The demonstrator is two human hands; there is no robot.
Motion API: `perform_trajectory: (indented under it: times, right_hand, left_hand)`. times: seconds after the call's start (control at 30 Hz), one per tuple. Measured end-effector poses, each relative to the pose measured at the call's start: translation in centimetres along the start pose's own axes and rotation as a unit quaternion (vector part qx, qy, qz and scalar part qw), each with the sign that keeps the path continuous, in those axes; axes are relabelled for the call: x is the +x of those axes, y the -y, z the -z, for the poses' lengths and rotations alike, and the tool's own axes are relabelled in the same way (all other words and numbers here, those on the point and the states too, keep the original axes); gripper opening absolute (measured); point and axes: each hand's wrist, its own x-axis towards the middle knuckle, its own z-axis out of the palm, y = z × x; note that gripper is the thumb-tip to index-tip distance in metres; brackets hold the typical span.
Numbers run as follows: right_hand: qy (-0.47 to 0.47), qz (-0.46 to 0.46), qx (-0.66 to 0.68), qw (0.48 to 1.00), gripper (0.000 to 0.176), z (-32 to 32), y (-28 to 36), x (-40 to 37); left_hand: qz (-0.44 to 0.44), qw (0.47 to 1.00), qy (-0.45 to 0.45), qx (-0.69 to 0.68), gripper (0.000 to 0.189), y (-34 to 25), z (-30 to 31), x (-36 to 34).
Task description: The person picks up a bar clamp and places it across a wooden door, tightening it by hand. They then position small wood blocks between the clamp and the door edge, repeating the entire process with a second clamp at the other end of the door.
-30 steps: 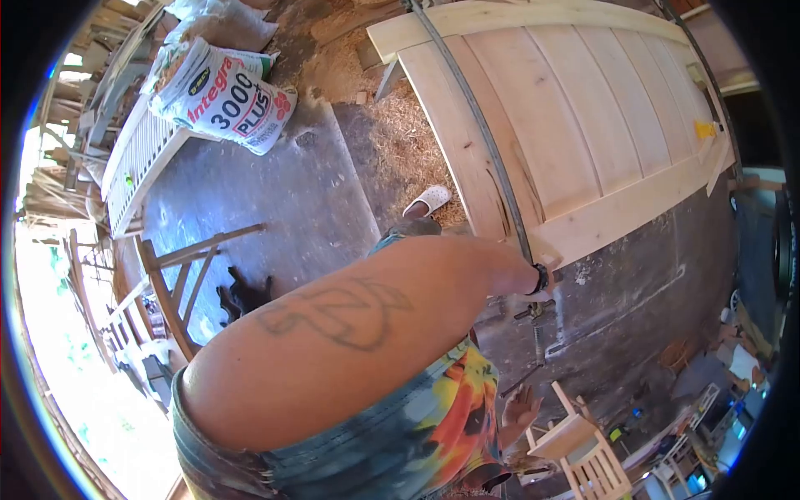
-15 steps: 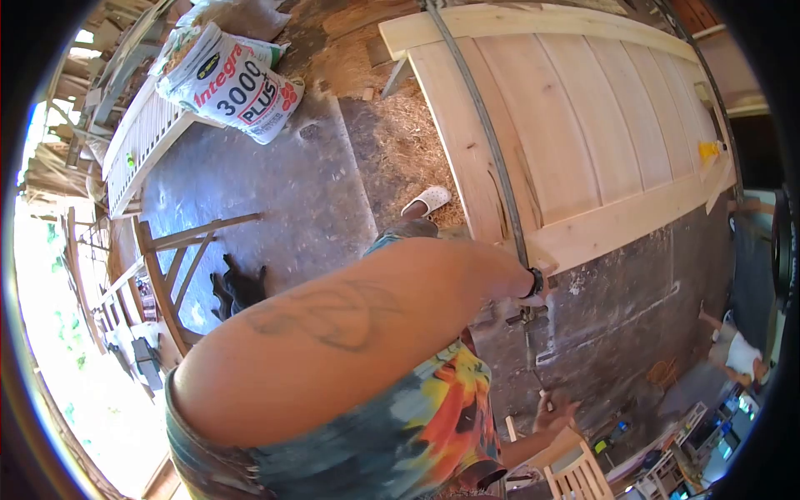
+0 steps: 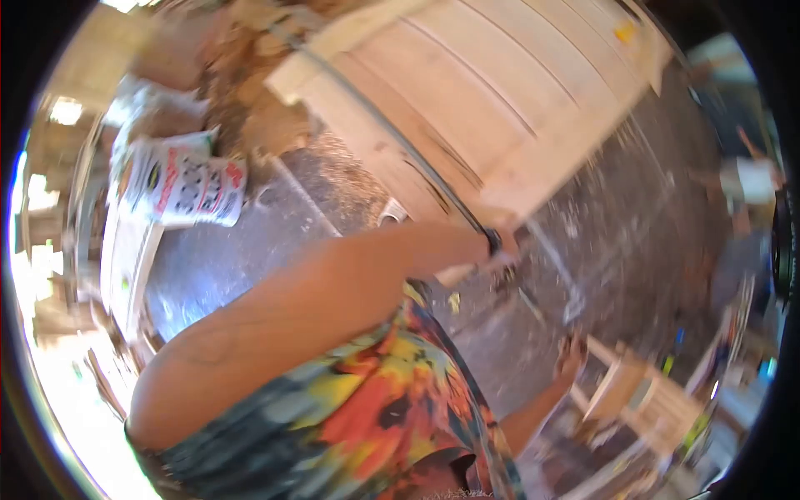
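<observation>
A long metal bar clamp (image 3: 379,121) lies across a pale wooden panel (image 3: 492,92) made of several boards in a frame. My left hand (image 3: 507,243), with a dark band at its wrist, is closed around the clamp near the panel's near edge. Just past that hand, the clamp's screw end (image 3: 527,302) sticks out over the dark floor. My right hand (image 3: 571,357) is near the screw's end, its fingers smeared by motion.
A printed white sack (image 3: 187,183) stands at the left. Wood shavings (image 3: 346,171) cover floor beside the panel. A light wooden chair-like piece (image 3: 658,408) stands at the lower right. A person in a white top (image 3: 750,181) is at the far right.
The whole view has swung and blurred, moving the panel and clamp up and left in it. My left hand stays at the clamp; my right hand now appears higher, apart from the screw end.
</observation>
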Motion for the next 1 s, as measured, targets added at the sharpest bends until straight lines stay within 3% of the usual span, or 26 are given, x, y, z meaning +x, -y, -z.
perform_trajectory:
  times: [0.03,0.07,0.1,0.13,0.17,0.2,0.23,0.27,0.37,0.43,0.53,0.57,0.63,0.7,0.77,0.83,0.9,0.97,1.0]
  right_hand:
    - [0.022,-0.008,-0.215,0.976,0.031,-1.7,2.3,-0.7]
    - [0.041,0.030,-0.246,0.968,0.036,-1.7,2.3,-0.3]
    - [0.053,0.240,-0.458,0.855,0.032,1.6,-1.1,3.2]
    - [0.018,0.033,-0.382,0.924,0.031,-0.9,1.5,2.8]
    - [0.038,0.308,-0.542,0.781,0.029,1.4,-2.6,6.0]
    - [0.087,0.339,-0.608,0.713,0.037,0.1,-0.7,6.3]
    - [0.083,0.217,-0.575,0.784,0.047,0.7,-2.4,10.0]
    - [0.012,0.055,-0.460,0.886,0.050,-3.2,1.6,7.3]
    - [-0.026,0.005,-0.442,0.896,0.054,-4.3,-0.1,8.7]
    - [-0.016,0.019,-0.287,0.958,0.055,-4.3,-3.0,9.8]
    - [0.036,-0.016,-0.164,0.986,0.061,-3.9,-8.4,11.4]
    - [0.082,-0.090,-0.201,0.972,0.061,-3.1,-10.8,12.5]
    - [0.161,-0.122,-0.223,0.954,0.059,0.9,-22.2,18.1]
    - [0.071,-0.258,-0.122,0.956,0.055,-1.5,-20.2,9.2]
    - [0.130,-0.279,-0.093,0.947,0.056,-0.5,-20.1,3.8]
    - [0.137,-0.359,-0.031,0.923,0.062,-0.2,-15.7,-3.4]
    - [0.217,-0.448,-0.002,0.867,0.057,4.1,-14.3,-6.6]
    - [0.262,-0.362,-0.051,0.893,0.060,5.4,-4.8,-10.3]
    - [0.236,-0.263,-0.075,0.933,0.060,5.5,-1.2,-10.5]
  left_hand:
    - [0.020,1.000,0.017,-0.013,0.024,-0.2,0.6,-0.5]
    - [0.058,0.993,0.098,-0.004,0.023,-1.0,3.1,-1.1]
    - [0.069,0.984,0.162,0.016,0.022,-1.9,5.1,-1.1]
    - [0.069,0.978,0.195,0.034,0.021,-2.5,6.3,-1.0]
    - [0.065,0.973,0.217,0.050,0.021,-2.9,7.0,-0.9]
    - [0.062,0.969,0.226,0.073,0.030,-2.5,6.1,-0.9]
    - [0.072,0.971,0.218,0.070,0.036,-3.3,7.0,-1.1]
    - [0.091,0.972,0.205,0.070,0.043,-3.9,7.9,-1.2]
    - [0.093,0.974,0.188,0.088,0.051,-4.4,7.7,-1.3]
    - [0.090,0.970,0.201,0.101,0.052,-4.5,7.8,-1.1]
    - [0.099,0.966,0.212,0.112,0.053,-3.9,7.6,-1.0]
    - [0.095,0.966,0.214,0.113,0.053,-3.9,7.5,-1.0]
    - [0.101,0.965,0.212,0.113,0.052,-4.0,7.7,-0.9]
    - [0.098,0.965,0.215,0.113,0.052,-4.2,8.0,-0.8]
    - [0.099,0.964,0.217,0.118,0.050,-4.5,8.3,-0.8]
    - [0.102,0.961,0.229,0.121,0.049,-4.7,8.6,-0.7]
    - [0.106,0.957,0.239,0.126,0.049,-4.7,8.7,-0.7]
    - [0.094,0.964,0.215,0.122,0.048,-4.2,7.9,-0.9]
    - [0.094,0.964,0.215,0.123,0.048,-4.0,7.8,-0.9]
